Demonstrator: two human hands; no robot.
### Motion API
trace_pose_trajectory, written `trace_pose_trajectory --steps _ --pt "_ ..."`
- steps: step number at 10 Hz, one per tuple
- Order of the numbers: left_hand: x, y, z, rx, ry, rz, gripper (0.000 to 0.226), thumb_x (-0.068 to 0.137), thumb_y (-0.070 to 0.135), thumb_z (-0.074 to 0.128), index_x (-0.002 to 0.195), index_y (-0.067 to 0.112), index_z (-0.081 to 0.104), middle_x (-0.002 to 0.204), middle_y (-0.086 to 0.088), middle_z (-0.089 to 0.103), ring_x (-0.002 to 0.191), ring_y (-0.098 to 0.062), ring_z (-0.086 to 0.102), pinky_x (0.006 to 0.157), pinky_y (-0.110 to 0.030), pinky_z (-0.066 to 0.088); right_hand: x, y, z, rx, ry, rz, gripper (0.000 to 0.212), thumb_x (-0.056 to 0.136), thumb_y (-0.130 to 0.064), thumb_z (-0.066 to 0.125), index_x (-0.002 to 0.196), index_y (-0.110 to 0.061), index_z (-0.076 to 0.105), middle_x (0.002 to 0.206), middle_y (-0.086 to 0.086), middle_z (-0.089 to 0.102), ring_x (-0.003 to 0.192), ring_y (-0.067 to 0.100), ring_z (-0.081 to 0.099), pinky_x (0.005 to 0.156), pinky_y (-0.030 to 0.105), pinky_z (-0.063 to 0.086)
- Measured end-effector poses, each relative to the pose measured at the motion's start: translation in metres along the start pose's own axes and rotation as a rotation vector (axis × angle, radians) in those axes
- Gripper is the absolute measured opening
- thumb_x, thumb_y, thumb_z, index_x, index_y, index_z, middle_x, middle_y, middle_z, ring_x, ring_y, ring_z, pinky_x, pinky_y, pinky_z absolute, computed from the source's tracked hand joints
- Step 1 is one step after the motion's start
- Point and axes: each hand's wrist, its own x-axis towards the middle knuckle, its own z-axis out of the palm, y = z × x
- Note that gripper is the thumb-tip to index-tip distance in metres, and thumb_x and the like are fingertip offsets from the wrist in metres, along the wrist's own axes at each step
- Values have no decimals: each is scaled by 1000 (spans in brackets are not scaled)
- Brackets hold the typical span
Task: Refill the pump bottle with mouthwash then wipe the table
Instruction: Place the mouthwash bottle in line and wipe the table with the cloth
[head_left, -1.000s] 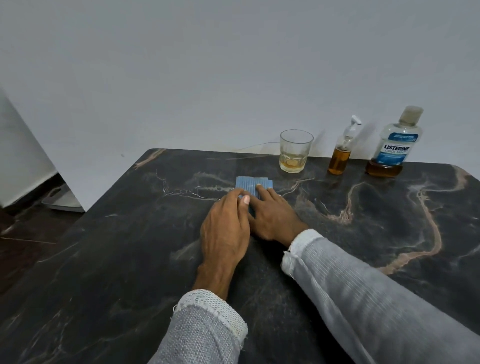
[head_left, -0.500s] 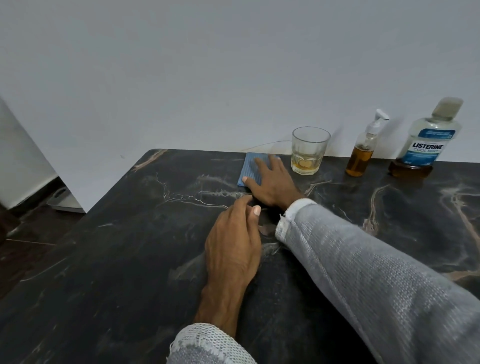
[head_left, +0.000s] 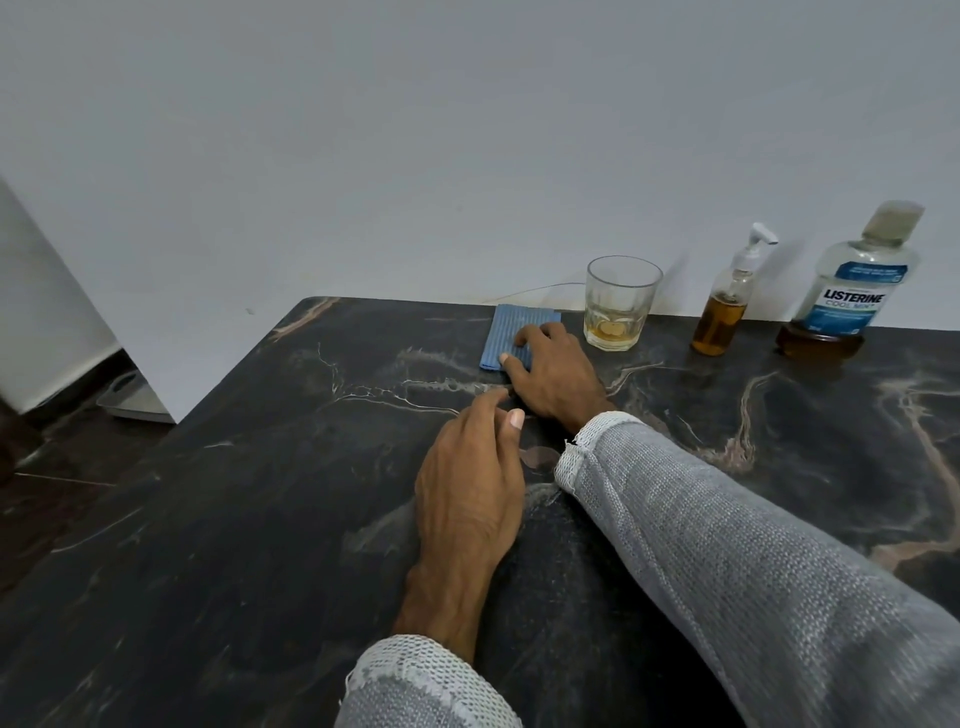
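A folded blue cloth (head_left: 506, 332) lies flat near the far edge of the dark marble table (head_left: 260, 519). My right hand (head_left: 556, 376) presses on its near right part with straight fingers. My left hand (head_left: 470, 483) rests flat on the table just behind the right hand, holding nothing. The small pump bottle (head_left: 724, 306) with amber liquid stands at the far right. Beside it is the Listerine mouthwash bottle (head_left: 852, 283), capped, with a little amber liquid at its bottom.
A clear glass (head_left: 621, 301) with a little amber liquid stands just right of the cloth, close to my right hand. A white wall runs behind the table. On the floor to the left lies a flat grey object (head_left: 132, 400).
My right hand has slid the blue cloth away from me toward the table's far edge, next to the glass. My left hand has come off the cloth and stays on the table.
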Motion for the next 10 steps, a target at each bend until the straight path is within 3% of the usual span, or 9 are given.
trace_pose_trajectory --steps 5,8,10 --pt "-2 -2 2 -7 36 43 38 102 38 37 133 22 52 119 7 64 106 -10 57 85 -22 40 -33 -3 -15 11 147 -40 40 96 -45 48 120 -14 57 123 10 55 112 25 52 96 39 44" --pt "-20 16 -7 16 -18 102 42 99 46 42 132 22 52 121 1 64 111 -16 58 95 -34 47 -124 26 -89 -60 176 49 46 98 -54 38 118 -19 59 123 6 58 111 20 53 98 38 43" --pt "-65 28 -23 34 2 123 38 99 44 44 126 21 56 122 0 65 112 -20 60 92 -35 47 -200 42 -136 -113 195 76 47 97 -54 35 114 -18 60 119 5 60 110 20 54 100 43 43"
